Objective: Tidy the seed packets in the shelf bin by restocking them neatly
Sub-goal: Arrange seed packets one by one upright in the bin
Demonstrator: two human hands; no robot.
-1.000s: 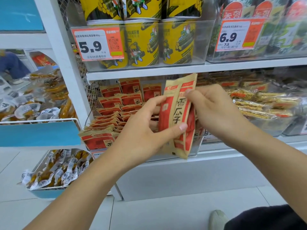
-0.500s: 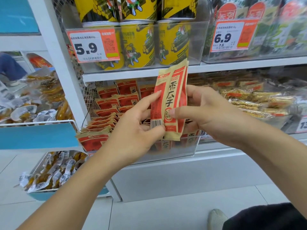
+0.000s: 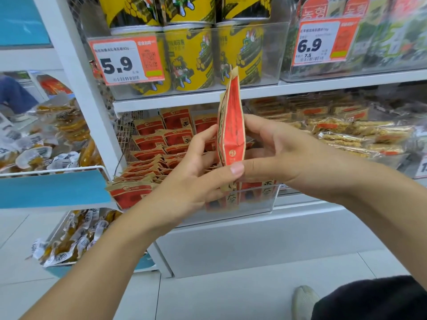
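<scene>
turned edge-on now, seed packet between both hands; tags "5.9", "6.9".

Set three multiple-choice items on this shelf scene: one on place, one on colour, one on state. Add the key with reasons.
1. Where is the held packet?
A. In front of the bin
B. On the floor
C. On the top shelf

2. What colour are the cans?
A. Blue
B. Yellow
C. White

3. How is the packet held?
A. By the left hand alone
B. By neither hand
C. By both hands

Key: A, it is raised before the bin; B, yellow wrappers show; C, left and right hand fingers grip its sides.
</scene>
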